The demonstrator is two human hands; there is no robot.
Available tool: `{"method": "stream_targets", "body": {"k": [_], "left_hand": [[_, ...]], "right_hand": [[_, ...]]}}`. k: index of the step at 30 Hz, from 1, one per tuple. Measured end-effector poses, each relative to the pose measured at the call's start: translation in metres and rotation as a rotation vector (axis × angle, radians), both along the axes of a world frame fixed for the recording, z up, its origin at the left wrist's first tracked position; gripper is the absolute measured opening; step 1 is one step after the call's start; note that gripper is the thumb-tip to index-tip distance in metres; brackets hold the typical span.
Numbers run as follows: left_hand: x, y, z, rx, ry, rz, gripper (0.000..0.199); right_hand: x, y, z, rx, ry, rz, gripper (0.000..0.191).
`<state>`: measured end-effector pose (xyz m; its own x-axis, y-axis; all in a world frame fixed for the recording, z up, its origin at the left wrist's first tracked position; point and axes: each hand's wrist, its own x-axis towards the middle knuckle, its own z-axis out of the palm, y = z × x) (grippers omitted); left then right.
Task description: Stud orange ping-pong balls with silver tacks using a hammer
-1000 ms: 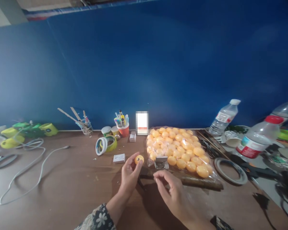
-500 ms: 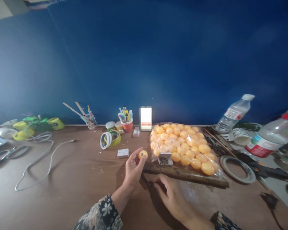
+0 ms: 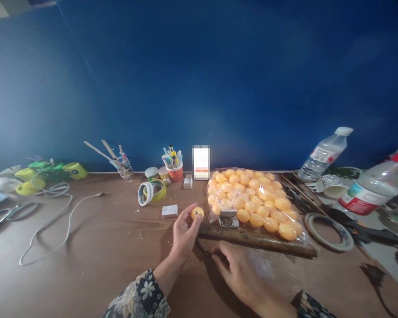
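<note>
My left hand [image 3: 184,229] pinches an orange ball [image 3: 197,213], like a ping-pong ball, between thumb and fingers. A small shiny dark spot shows on the ball's face; whether it is a pin head I cannot tell. Below and to the right, my right hand [image 3: 234,267] is held low over the table with thumb and fingertips drawn together. A dark thin shape lies at those fingertips, too unclear to name. Just beyond stands a small open box [image 3: 228,219] of tiny metal pieces, against a clear bag of orange balls [image 3: 252,198].
A wooden stick [image 3: 258,242] lies before the bag. Further back are a small white box [image 3: 170,211], tape rolls [image 3: 146,194] and a cup of pens [image 3: 174,172]. A cable [image 3: 68,229] runs at left. Bottles [image 3: 327,152] and a large tape roll [image 3: 328,232] are at right.
The view has tilted very slightly. Both hands keep almost the same pose, with the orange ball still in my left hand.
</note>
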<state>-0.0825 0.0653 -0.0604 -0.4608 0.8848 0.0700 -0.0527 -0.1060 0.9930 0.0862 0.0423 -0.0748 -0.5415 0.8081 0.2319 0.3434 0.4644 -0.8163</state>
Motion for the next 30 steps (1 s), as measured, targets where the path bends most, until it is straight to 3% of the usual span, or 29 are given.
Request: {"method": "stream_targets", "body": {"k": [30], "left_hand": [[-0.0002, 0.0007, 0.0002, 0.017, 0.067, -0.016, 0.045]], "right_hand": [[-0.0006, 0.0023, 0.0029, -0.020, 0.056, -0.044, 0.013]]}}
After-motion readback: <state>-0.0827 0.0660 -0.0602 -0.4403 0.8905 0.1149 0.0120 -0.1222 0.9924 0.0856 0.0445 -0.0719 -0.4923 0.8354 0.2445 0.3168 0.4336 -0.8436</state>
